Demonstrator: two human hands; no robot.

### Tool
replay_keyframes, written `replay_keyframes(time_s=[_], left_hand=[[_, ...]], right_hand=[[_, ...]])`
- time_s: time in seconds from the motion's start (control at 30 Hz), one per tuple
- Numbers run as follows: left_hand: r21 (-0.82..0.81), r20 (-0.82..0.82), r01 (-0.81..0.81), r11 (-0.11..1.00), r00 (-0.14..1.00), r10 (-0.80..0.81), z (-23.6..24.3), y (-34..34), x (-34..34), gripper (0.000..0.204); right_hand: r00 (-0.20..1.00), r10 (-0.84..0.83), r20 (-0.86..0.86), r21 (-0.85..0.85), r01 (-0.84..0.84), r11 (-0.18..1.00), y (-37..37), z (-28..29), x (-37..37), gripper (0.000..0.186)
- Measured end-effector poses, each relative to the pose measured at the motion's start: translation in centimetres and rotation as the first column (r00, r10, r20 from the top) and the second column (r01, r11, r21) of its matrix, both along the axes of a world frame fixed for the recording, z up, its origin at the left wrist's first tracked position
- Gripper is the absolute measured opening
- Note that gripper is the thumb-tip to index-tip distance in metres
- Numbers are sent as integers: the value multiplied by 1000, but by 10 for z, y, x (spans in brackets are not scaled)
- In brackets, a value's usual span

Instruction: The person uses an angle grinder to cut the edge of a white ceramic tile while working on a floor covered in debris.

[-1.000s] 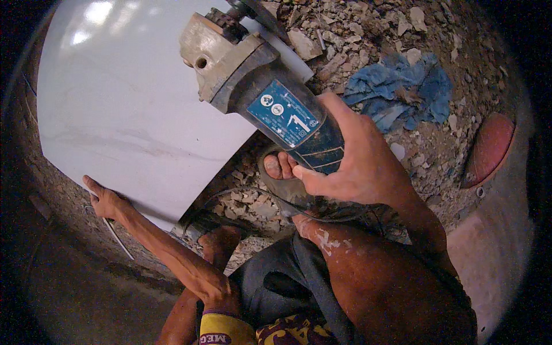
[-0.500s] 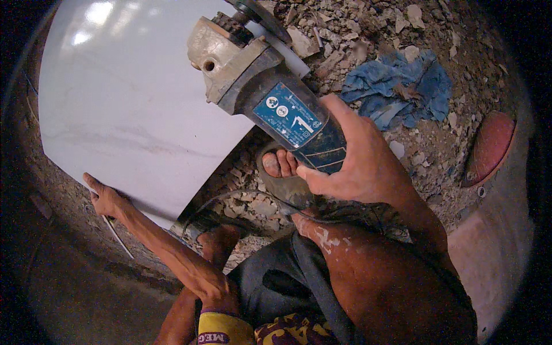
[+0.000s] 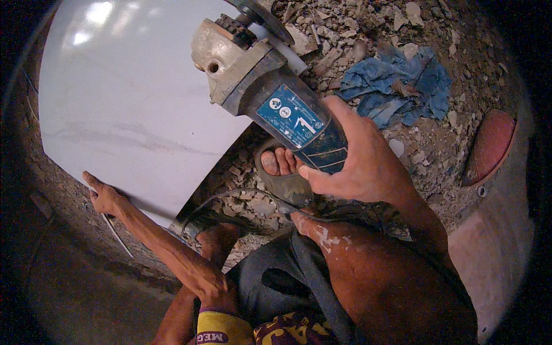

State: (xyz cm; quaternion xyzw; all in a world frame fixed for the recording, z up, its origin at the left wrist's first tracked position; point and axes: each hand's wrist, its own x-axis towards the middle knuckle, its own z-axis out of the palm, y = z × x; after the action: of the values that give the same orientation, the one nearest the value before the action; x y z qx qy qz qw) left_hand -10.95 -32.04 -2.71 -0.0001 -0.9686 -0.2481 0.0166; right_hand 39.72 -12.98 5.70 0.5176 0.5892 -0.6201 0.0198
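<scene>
A large glossy white tile [image 3: 132,98] with faint grey veins fills the upper left. At its near left edge my left hand [image 3: 107,198] grips the rim, one finger lying along the top face; the other fingers are partly hidden. My right hand [image 3: 362,158] is wrapped around the dark blue body of an angle grinder [image 3: 284,109]. The grinder's worn metal head points up and left over the tile's right part. Its dark disc [image 3: 267,20] stands near the tile's far right edge; whether it touches the tile I cannot tell.
Broken rubble [image 3: 339,34] covers the ground to the right, with a crumpled blue cloth [image 3: 397,86] and a reddish rounded piece [image 3: 490,148] on it. A black cord [image 3: 230,192] runs past my sandalled foot [image 3: 282,172]. A thin white rod [image 3: 118,236] lies below my left hand.
The grinder has shifted very slightly right and down in the view, its head a little farther from the top. My left hand remains at the tile's edge.
</scene>
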Motion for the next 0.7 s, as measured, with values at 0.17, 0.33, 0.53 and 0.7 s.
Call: replay_keyframes(time_s=[0.17, 0.33, 0.53, 0.7], left_hand=[[-74, -37, -4, 997, 999, 1, 1, -3, -7, 101], [-51, -30, -10, 999, 1000, 9, -1, -3, -6, 107], [-82, -38, -12, 997, 999, 8, -4, -6, -10, 118], [-123, -51, -10, 992, 999, 4, -3, -8, -14, 118]], right_hand=[[999, -17, -38, -18, 16, 1000, -2, -1, 3, 65], [999, 11, -34, 26, -10, 1000, -5, -2, 7, 64], [999, 23, 31, 32, -24, 999, -6, 1, 5, 67], [1000, 14, -2, 57, -14, 998, -11, -1, 11, 72]])
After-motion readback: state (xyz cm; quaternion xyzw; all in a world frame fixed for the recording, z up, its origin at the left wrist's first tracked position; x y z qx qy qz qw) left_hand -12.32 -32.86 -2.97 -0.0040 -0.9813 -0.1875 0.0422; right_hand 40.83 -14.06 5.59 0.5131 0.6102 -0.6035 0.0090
